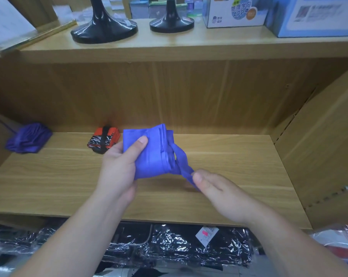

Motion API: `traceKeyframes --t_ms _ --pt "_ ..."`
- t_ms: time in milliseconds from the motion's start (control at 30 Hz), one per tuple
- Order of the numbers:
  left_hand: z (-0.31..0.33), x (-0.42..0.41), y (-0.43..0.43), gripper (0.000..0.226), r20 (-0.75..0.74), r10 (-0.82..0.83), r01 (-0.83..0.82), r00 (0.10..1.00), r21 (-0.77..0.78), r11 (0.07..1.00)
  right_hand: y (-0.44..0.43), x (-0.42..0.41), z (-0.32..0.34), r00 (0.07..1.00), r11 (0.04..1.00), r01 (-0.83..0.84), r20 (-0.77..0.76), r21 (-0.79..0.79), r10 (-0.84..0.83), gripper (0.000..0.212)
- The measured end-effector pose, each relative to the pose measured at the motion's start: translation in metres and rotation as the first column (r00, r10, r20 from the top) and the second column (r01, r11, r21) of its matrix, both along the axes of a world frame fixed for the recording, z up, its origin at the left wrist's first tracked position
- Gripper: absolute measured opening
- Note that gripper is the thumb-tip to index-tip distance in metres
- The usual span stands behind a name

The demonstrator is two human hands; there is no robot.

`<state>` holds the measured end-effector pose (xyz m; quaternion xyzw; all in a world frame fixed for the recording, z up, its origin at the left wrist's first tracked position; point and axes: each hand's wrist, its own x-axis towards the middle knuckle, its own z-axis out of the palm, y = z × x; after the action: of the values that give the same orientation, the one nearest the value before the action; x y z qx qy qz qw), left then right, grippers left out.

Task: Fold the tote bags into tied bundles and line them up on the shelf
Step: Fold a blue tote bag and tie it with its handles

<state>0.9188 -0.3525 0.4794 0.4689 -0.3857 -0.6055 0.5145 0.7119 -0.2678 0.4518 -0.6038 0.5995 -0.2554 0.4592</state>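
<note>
A folded blue tote bag [151, 150] is held above the wooden shelf [229, 176]. My left hand [121, 166] grips the folded bundle, thumb pressed on its front. My right hand [215, 188] pinches the bag's blue strap [182, 162], which is stretched down and to the right from the bundle. An orange and black tied bundle [103, 141] lies on the shelf just left of the blue bag. A purple bundle [28, 139] lies at the shelf's far left.
The upper shelf holds two black stand bases [104, 30], [172, 23] and printed boxes [235, 13]. Dark goods in plastic wrap [169, 246] sit below the shelf's front edge. A shelf side panel [319, 146] stands at the right.
</note>
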Motion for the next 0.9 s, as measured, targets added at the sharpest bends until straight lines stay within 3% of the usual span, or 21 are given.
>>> traceKeyframes --t_ms 67,133,167,233,300,333,367,500,633,733,833,900 --pt "0.001 0.001 0.005 0.025 -0.03 -0.053 0.053 0.998 -0.002 0.999 -0.005 -0.003 -0.005 0.994 0.999 0.026 0.104 0.027 -0.028 0.063" --pt "-0.002 0.004 0.008 0.028 -0.041 -0.108 0.109 0.993 0.012 0.994 -0.011 -0.003 -0.011 0.95 0.994 0.03 0.307 0.108 -0.062 0.092" --pt "-0.005 0.004 0.01 0.027 -0.034 -0.142 0.143 0.989 0.024 0.989 -0.016 -0.001 -0.012 0.878 0.986 0.055 0.462 0.16 -0.125 0.104" --pt "-0.012 0.004 0.015 0.021 0.008 -0.21 0.21 0.978 0.046 0.977 -0.023 0.002 -0.005 0.57 0.965 0.125 0.779 0.232 -0.261 0.096" --pt "-0.019 0.002 0.02 0.02 0.051 -0.206 0.202 0.977 0.071 0.977 -0.028 -0.001 0.01 0.178 0.923 0.221 0.918 0.314 -0.355 0.084" --pt "-0.022 0.0 0.021 0.024 0.061 -0.186 0.181 0.981 0.085 0.98 -0.029 -0.004 0.015 0.049 0.909 0.246 0.932 0.337 -0.359 0.081" --pt "-0.025 -0.001 0.021 0.027 0.071 -0.169 0.161 0.983 0.099 0.982 -0.028 -0.005 0.021 -0.005 0.906 0.256 0.938 0.336 -0.347 0.078" --pt "-0.034 0.0 0.014 0.026 0.12 -0.098 0.081 0.988 0.135 0.987 -0.021 -0.005 0.026 0.096 0.927 0.246 0.945 0.282 -0.313 0.069" --pt "-0.037 -0.001 0.005 0.015 0.135 -0.026 0.006 0.99 0.145 0.989 -0.012 -0.012 0.016 0.321 0.988 0.058 0.935 0.141 -0.153 0.092" --pt "-0.033 -0.007 0.0 0.017 0.136 -0.004 -0.011 0.991 0.109 0.994 -0.009 -0.016 0.003 0.524 0.984 -0.045 0.843 0.172 -0.123 0.097" --pt "-0.027 -0.009 -0.005 0.022 0.12 0.043 -0.054 0.992 0.092 0.994 -0.005 -0.013 0.002 0.723 0.984 -0.077 0.689 0.163 -0.058 0.074" --pt "-0.026 -0.006 -0.01 0.027 0.107 0.062 -0.073 0.992 0.097 0.993 -0.002 -0.011 0.007 0.862 0.989 -0.071 0.507 0.132 -0.006 0.042"
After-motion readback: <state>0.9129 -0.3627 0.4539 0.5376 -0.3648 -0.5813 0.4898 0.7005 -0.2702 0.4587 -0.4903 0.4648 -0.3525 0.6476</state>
